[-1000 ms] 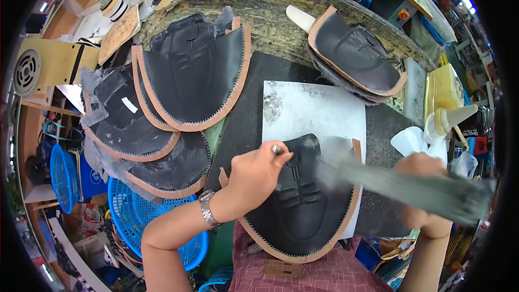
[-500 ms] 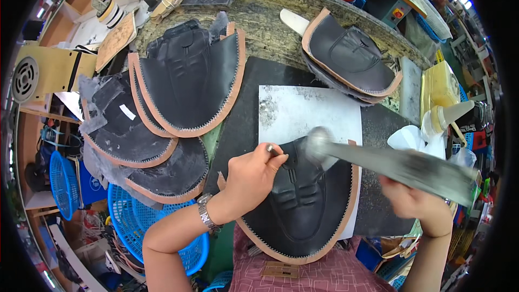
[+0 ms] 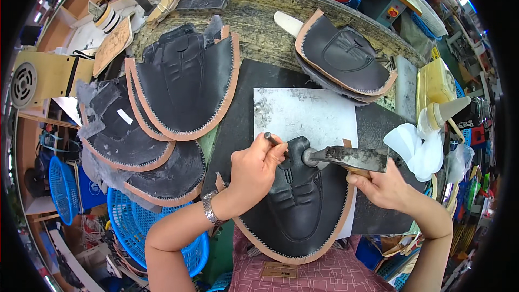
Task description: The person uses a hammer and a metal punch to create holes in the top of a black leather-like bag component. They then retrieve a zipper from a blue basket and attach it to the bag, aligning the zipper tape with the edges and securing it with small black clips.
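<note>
A black leather shoe upper [image 3: 294, 211] with a tan, zigzag-stitched edge lies in front of me. My left hand [image 3: 251, 170] rests over its left side, fingers pinched round a thin dark metal rod [image 3: 271, 138] that tilts over the far end of the upper. What the rod's lower tip touches is hidden. My right hand [image 3: 381, 186] grips the handle of a hammer [image 3: 354, 157]. Its round face is over the upper's far end, right of the rod; whether it touches the leather I cannot tell. Beneath lies a white sheet [image 3: 303, 108].
The sheet sits on a black mat [image 3: 373, 135]. Several stitched uppers [image 3: 178, 86] are piled at the left, and more [image 3: 348, 54] at the far right. White plastic pieces [image 3: 416, 151] and a yellow block [image 3: 439, 86] stand right. A blue basket [image 3: 124, 211] is below left.
The hammer, blurred in motion earlier, is now sharp, its head lower and turned. My right hand has moved left and slightly away from me. The left hand keeps its pinch on the rod.
</note>
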The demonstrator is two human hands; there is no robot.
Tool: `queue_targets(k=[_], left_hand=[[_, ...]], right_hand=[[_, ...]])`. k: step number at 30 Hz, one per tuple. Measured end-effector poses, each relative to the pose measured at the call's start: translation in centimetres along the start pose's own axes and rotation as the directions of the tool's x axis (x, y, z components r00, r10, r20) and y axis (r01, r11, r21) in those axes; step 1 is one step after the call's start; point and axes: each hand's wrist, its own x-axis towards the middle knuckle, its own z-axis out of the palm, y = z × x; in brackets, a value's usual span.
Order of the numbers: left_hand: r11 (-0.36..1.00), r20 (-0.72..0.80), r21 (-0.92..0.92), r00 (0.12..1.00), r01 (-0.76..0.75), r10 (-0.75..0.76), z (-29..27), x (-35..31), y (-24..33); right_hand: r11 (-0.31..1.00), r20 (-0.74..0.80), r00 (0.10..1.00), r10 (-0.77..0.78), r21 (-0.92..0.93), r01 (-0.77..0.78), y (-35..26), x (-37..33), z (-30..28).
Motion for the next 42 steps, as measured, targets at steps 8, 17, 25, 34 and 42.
queue_targets(k=[8,17,25,34,42], left_hand=[[0.835,0.055,0.352,0.9,-0.423,0.433,0.5,-0.2,-0.3],[1.0,-0.042,-0.021,0.999,-0.002,0.001,-0.3,-0.5,-0.3],[0.941,0.03,0.233,0.969,-0.244,0.244,0.1,0.0,-0.3],[0.949,0.005,0.192,0.967,-0.252,0.255,-0.3,-0.4,-0.3],[0.552,0.1,0.763,0.905,-0.336,0.414,-8.7,1.3,0.1]], right_hand=[[0.997,0.057,0.997,-0.06,0.046,0.058,-3.9,0.8,-2.9],[0.998,-0.003,1.0,-0.005,0.065,0.005,0.0,0.8,0.8],[0.997,-0.111,0.992,-0.067,-0.053,0.062,-0.9,0.0,-0.7],[0.989,-0.061,0.987,-0.147,-0.044,0.144,-0.4,0.0,0.2],[0.948,0.025,0.964,-0.264,-0.178,0.264,-1.6,2.1,2.6]])
